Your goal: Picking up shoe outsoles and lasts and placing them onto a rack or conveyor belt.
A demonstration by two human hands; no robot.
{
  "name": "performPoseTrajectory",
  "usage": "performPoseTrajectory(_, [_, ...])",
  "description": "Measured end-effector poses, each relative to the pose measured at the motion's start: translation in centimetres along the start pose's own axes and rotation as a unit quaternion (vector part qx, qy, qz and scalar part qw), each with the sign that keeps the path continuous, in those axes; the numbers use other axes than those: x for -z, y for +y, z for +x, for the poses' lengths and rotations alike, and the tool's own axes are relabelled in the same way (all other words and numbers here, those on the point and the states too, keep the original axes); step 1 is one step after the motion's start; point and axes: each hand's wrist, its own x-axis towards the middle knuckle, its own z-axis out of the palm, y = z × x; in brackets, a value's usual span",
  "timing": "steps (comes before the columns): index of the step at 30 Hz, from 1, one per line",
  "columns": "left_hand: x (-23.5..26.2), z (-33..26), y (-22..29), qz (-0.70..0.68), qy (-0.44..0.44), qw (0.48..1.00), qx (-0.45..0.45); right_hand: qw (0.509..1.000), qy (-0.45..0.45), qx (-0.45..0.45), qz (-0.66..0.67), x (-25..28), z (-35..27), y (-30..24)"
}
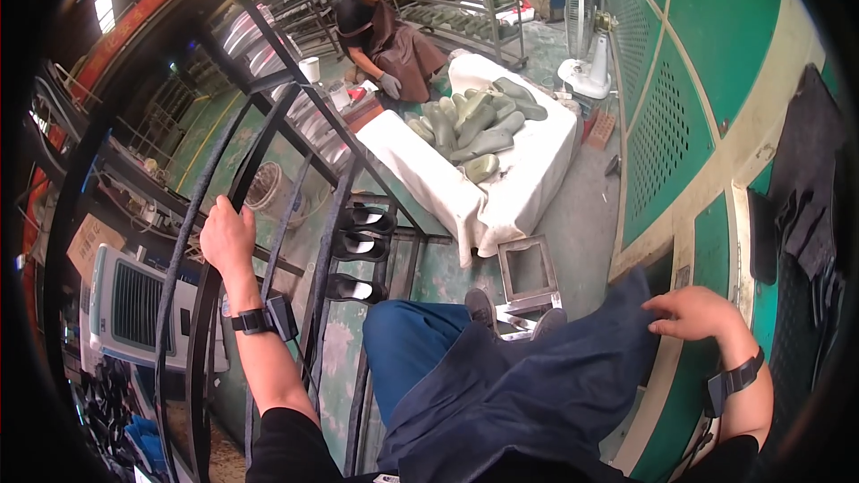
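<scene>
My left hand (228, 237) is on a dark metal bar of the tall rack (240, 170) at my left, its fingers curled over the bar. On my right, my right hand (696, 311) pinches the edge of a dark blue apron (528, 385) and holds it out sideways from my lap. The apron drapes over my legs in blue trousers (403, 344). Several black shoes (358, 246) with pale insoles sit on the rack's inner rails, beyond my left forearm. Both wrists wear black straps with small boxes.
Ahead stands a table draped in white cloth (420, 165), piled with greenish shoe lasts (479, 125). A metal frame stool (528, 268) stands by my feet. Green machine panels (667, 143) line the right. A white fan (586, 45) and a seated co-worker (385, 36) are farther back.
</scene>
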Motion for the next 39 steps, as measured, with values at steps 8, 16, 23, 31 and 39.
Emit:
performPoseTrajectory(8, [0.23,-0.02,0.03,-0.006,-0.003,1.000,0.009,1.000,0.000,-0.005,0.003,0.09,-0.10,-0.19])
performPoseTrajectory(16, [0.09,-0.17,0.03,0.000,0.008,1.000,0.004,1.000,-0.013,-0.017,-0.008,0.24,-0.05,-0.30])
performPoseTrajectory(23, [0.23,-0.12,0.06,-0.001,0.007,1.000,0.009,1.000,-0.013,-0.024,0.005,0.32,-0.16,-0.56])
performPoseTrajectory(31, [-0.02,-0.20,-0.13,-0.003,0.023,1.000,0.001,1.000,0.010,-0.003,-0.006,-0.12,-0.09,-0.06])
performPoseTrajectory(39, [-0.50,0.00,-0.61,-0.011,-0.004,1.000,-0.007,1.000,0.001,-0.002,-0.012,-0.02,-0.02,0.34])
